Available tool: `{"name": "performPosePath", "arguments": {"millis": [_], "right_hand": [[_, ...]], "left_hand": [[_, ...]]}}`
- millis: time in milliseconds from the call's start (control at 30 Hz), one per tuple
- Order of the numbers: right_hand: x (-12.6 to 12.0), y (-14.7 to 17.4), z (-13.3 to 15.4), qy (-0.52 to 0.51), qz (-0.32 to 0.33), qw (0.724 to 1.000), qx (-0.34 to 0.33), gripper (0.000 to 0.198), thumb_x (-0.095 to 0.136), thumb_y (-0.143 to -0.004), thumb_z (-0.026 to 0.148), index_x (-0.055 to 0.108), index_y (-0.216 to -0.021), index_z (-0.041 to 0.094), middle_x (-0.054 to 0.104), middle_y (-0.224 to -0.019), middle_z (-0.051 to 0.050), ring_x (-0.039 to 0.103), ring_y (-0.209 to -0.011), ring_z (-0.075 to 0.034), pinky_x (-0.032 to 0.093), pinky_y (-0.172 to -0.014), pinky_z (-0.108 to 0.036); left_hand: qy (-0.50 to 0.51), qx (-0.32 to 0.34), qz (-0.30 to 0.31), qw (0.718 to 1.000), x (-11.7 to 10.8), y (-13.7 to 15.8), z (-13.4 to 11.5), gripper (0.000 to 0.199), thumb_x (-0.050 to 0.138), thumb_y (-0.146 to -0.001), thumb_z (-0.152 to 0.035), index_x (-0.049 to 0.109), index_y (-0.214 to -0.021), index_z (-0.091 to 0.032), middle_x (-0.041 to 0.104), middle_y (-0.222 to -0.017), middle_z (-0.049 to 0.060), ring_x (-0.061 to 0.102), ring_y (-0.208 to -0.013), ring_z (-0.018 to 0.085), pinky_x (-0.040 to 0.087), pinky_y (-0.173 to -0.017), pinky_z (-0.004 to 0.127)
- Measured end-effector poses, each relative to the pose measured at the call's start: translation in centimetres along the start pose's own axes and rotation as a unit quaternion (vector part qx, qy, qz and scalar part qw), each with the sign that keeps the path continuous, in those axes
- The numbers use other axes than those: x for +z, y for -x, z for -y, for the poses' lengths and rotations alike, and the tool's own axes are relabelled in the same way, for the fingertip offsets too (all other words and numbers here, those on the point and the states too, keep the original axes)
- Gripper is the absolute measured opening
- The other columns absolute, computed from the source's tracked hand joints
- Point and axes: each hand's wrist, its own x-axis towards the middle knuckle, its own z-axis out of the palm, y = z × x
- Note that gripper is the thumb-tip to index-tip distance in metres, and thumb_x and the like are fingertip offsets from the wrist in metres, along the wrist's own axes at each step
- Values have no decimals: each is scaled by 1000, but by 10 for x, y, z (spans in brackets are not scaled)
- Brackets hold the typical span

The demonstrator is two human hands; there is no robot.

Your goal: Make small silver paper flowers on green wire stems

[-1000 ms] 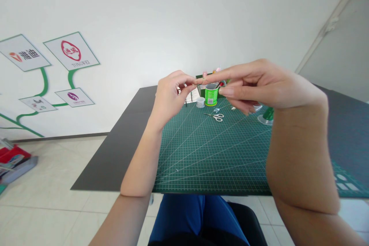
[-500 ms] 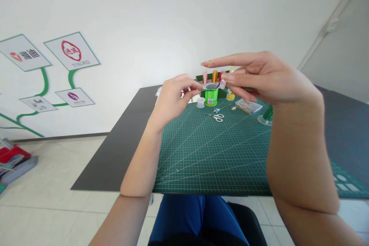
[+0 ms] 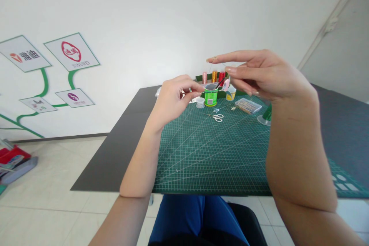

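Note:
My left hand (image 3: 178,94) is closed in a pinch on a thin dark-green stem (image 3: 213,92), held level above the mat. A small flower (image 3: 226,85) with pale pink and bluish-green petals is at the stem's right end, just below my right fingertips. My right hand (image 3: 266,78) is raised, its thumb pressed against a finger and its index finger stretched to the left. A very fine thread (image 3: 210,68) hangs from that index fingertip and also runs toward the thumb. Where the thread meets the stem is too fine to make out.
On the green cutting mat (image 3: 213,153) lie white-handled scissors (image 3: 218,117) and a clear box of sticks (image 3: 248,105). Behind are a green can (image 3: 211,98), white spools (image 3: 200,102), a yellow-and-white cup (image 3: 230,94) and coloured thread spools (image 3: 214,77). A green spool (image 3: 267,116) stands near my right forearm.
My right hand has shifted slightly, its index fingertip a little to the right. The flower has turned and shows more of its pink petals. My left hand stays nearly in place.

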Motion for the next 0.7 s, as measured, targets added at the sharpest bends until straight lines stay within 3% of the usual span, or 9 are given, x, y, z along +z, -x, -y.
{"name": "performPosePath", "arguments": {"millis": [300, 700], "right_hand": [[-4, -1, -4, 9, 17, 1000, 15, 48, 56, -99, 41, 58, -144, 23, 37, -44, 8, 36, -43, -11, 35, -51, -29], [-11, -6, -22, 8, 34, 999, 25, 53, 59, -97, 47, 60, -144, 23, 36, -47, 8, 35, -41, -9, 27, -46, -26]], "left_hand": [[15, 21, 1, 1000, -1, 0, -2, 14, 68, -93, -32, 75, -87, -21, 73, -82, 4, 61, -68, 12, 47, -63, 27], [38, -1, -7, 999, -9, 0, -12, 24, 68, -93, -44, 75, -86, -22, 73, -82, 5, 64, -72, 14, 47, -58, 27]]}}
